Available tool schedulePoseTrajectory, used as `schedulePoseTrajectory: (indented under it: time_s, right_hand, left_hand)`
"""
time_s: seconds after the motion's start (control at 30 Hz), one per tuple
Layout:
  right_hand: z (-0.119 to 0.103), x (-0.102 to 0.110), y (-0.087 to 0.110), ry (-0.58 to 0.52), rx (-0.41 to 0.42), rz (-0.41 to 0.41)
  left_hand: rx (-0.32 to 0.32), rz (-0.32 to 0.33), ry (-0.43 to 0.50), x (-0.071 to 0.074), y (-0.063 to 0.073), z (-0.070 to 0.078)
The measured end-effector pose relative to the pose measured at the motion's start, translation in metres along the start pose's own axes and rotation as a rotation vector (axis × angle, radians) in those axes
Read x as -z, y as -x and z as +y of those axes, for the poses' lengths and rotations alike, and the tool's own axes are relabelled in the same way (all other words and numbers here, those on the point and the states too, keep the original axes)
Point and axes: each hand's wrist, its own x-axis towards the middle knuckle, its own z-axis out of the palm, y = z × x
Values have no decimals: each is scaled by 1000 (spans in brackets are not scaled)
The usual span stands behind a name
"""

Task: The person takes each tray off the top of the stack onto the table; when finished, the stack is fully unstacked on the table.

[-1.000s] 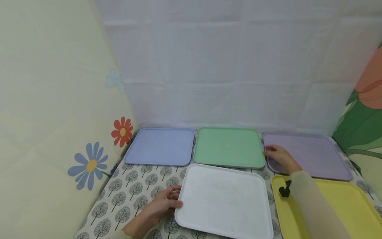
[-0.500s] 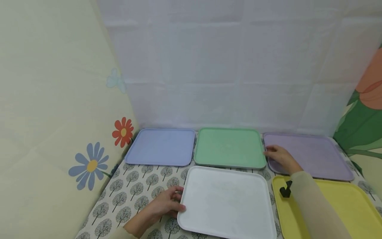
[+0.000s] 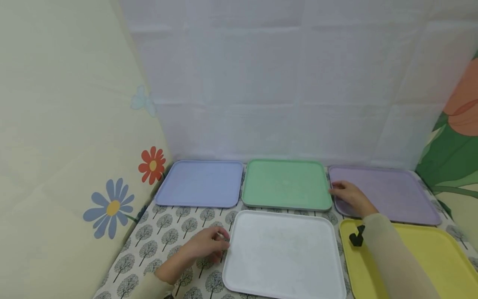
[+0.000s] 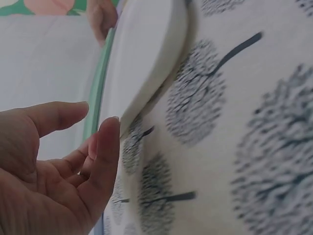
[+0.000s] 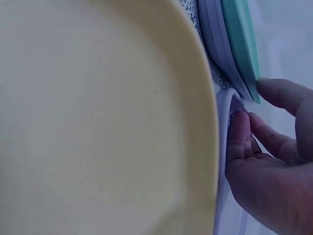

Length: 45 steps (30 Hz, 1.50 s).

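Note:
In the head view my left hand (image 3: 207, 245) is beside the left rim of a white rectangular tray (image 3: 284, 253), its fingers loosely bent with nothing between them. The left wrist view shows one fingertip right at that tray's rim (image 4: 146, 93). My right hand (image 3: 351, 197) is over the left edge of a purple tray (image 3: 388, 195). Its thumb tip meets the corner of the green tray (image 5: 242, 44) in the right wrist view, while the other fingers rest loosely bent at the purple rim (image 5: 222, 122).
A blue tray (image 3: 201, 182) lies at the back left and a yellow tray (image 3: 429, 253) at the front right, under my right forearm. Tree-patterned cloth (image 3: 149, 249) covers the table. A white sheet (image 3: 280, 83) hangs behind, with a flower-printed cloth (image 3: 67, 124) on the left.
My left hand has let go of the white tray's left edge and drawn slightly up. Earlier, the tray slid a little toward me and to the right. The right hand has stayed in place.

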Motion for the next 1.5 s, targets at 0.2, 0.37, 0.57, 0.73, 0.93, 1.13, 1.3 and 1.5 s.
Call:
schedulePoseTrajectory:
  time_s: [0.2,0.37,0.57,0.73,0.93,1.13,1.3,1.5]
  right_hand:
    - [0,1,1,0,4,-4]
    - [0,-1,2,-10,14,-10]
    - [-1,0,4,-9,14,-13]
    - [-1,0,3,-9,10,-15]
    - [-1,0,3,-17,7,-10]
    - [0,0,2,-18,24,-13]
    - [-1,1,3,-18,29,-12]
    - [0,0,3,-19,32,-6]
  left_hand:
    - [-44,57,-19,11,-11,14]
    - [-77,107,-23,13,-29,21]
    - [-99,127,16,19,-54,31]
    - [-116,173,19,24,-73,43]
    - [-109,229,6,25,-95,57]
    - [-98,265,12,26,-115,66]
    - [-79,284,35,27,-129,69]
    - [-81,297,43,29,-143,69]
